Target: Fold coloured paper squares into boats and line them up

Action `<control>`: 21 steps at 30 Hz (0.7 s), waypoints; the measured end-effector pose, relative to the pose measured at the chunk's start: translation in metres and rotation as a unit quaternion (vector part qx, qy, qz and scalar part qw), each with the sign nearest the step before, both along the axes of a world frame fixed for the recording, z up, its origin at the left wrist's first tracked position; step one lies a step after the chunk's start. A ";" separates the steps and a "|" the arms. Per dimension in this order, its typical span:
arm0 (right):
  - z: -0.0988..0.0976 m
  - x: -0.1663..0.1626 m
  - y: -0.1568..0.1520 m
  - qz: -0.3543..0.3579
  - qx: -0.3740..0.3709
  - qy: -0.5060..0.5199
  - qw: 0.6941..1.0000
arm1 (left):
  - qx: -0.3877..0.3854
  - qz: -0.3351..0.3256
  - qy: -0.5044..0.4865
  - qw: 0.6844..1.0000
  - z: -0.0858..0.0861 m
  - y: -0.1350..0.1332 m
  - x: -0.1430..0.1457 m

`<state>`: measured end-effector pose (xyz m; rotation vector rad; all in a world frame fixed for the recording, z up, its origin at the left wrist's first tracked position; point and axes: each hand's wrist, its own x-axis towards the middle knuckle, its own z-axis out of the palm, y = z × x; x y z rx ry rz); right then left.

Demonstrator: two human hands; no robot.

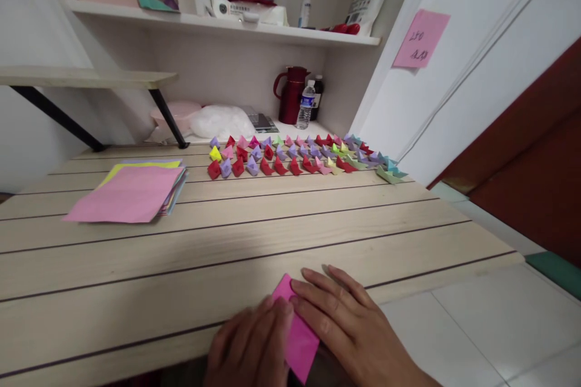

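A bright pink piece of folded paper lies slantwise at the table's front edge, its lower end reaching past that edge. My left hand is closed along the paper's left side, fingers bent together and slightly blurred, with the thumb out of sight. Across from it, my right hand lies with fingers stretched out, and its fingertips rest on the paper's upper right edge. Parts of the paper are covered by both hands.
Rows of small folded paper boats in many colours stand along the table's back. A stack of coloured paper sheets lies at left. Behind are a red jug, a water bottle and a plastic bag. A raised shelf stands back left.
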<state>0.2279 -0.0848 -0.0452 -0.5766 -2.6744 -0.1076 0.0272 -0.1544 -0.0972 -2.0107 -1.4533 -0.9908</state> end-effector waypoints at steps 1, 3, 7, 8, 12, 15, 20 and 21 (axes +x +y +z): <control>-0.006 0.000 0.000 -0.008 0.007 0.010 1.000 | -0.015 -0.004 0.002 1.000 0.005 0.000 -0.006; -0.012 -0.001 -0.001 -0.012 0.008 0.028 1.000 | -0.034 -0.029 0.022 0.999 0.013 0.002 -0.018; -0.010 -0.003 -0.001 -0.026 0.003 0.052 0.998 | -0.024 -0.105 0.096 0.990 0.015 0.004 -0.031; -0.009 -0.003 -0.002 -0.031 -0.001 0.054 0.998 | -0.016 -0.103 0.090 0.990 0.013 0.004 -0.030; -0.010 -0.008 -0.007 -0.069 -0.056 0.091 0.992 | 0.003 -0.041 -0.009 0.999 0.003 0.002 -0.019; -0.009 -0.014 -0.010 -0.111 -0.101 0.130 0.980 | -0.011 -0.015 -0.052 0.998 0.003 0.002 -0.010; -0.005 -0.021 -0.010 -0.133 -0.113 0.155 0.972 | -0.040 0.022 -0.104 0.994 0.010 0.004 -0.001; -0.005 -0.022 -0.010 -0.136 -0.114 0.160 0.971 | -0.046 0.026 -0.103 0.993 0.011 0.004 -0.001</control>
